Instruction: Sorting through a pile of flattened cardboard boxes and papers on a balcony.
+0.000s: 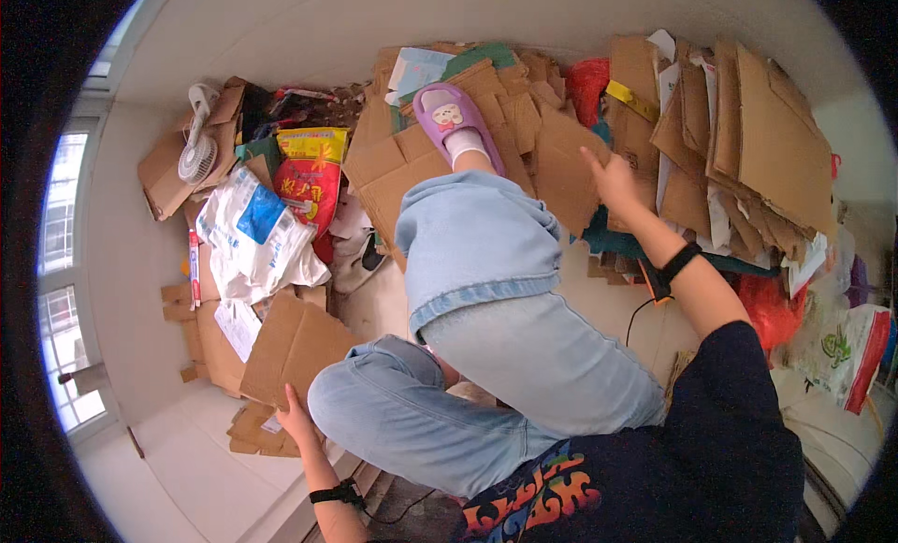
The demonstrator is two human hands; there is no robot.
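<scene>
My left hand [297,418] grips the lower edge of a folded brown cardboard piece [298,346] beside my bent knee. On the other side, my right hand [614,182] has hold of the edge of another flat cardboard piece [568,165], its thumb lying on the face. A purple slipper [484,139] with a bear decoration, worn over a white sock, presses on a heap of flattened cardboard [400,168]. That heap leans toward the wall, and my raised leg hides part of it.
To the right, a thick upright stack of flattened boxes [779,136] stands near a red plastic bag [768,308]. Leftward lie a white plastic bag [256,241], a red and yellow printed bag [309,171], a small white fan [198,157] and more cardboard [217,339]. A window [66,262] lines the left wall.
</scene>
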